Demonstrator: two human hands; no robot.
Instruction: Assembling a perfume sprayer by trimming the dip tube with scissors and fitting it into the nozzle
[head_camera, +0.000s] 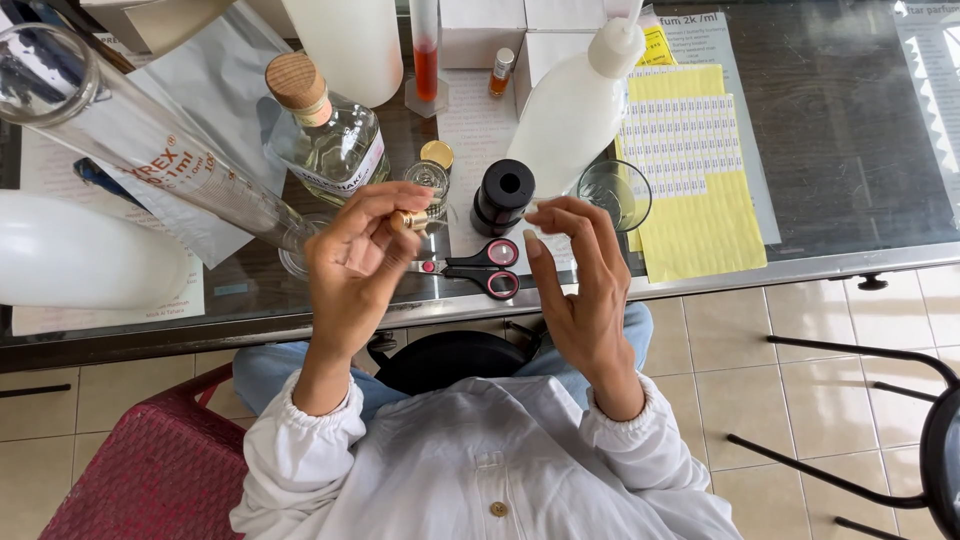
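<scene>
My left hand (358, 262) is raised over the front edge of a glass-topped table (830, 170), fingers curled around a small gold cap (408, 220) pinched at the fingertips. My right hand (578, 280) is held up beside it, thumb and fingers pinched on something small and clear that I cannot make out. Below the hands lie red-and-black scissors (482, 266). A small clear glass bottle (428, 180) with a gold lid (436, 153) behind it stands just beyond my left hand.
A black cylinder (501, 196), a white squeeze bottle (578, 105), a small glass beaker (613, 193), yellow label sheets (690, 170), a cork-stoppered glass bottle (325, 130), a tall graduated cylinder (150, 150) and white boxes (485, 30) crowd the table. A red stool (150, 470) stands at the left, a black chair frame (900, 420) at the right.
</scene>
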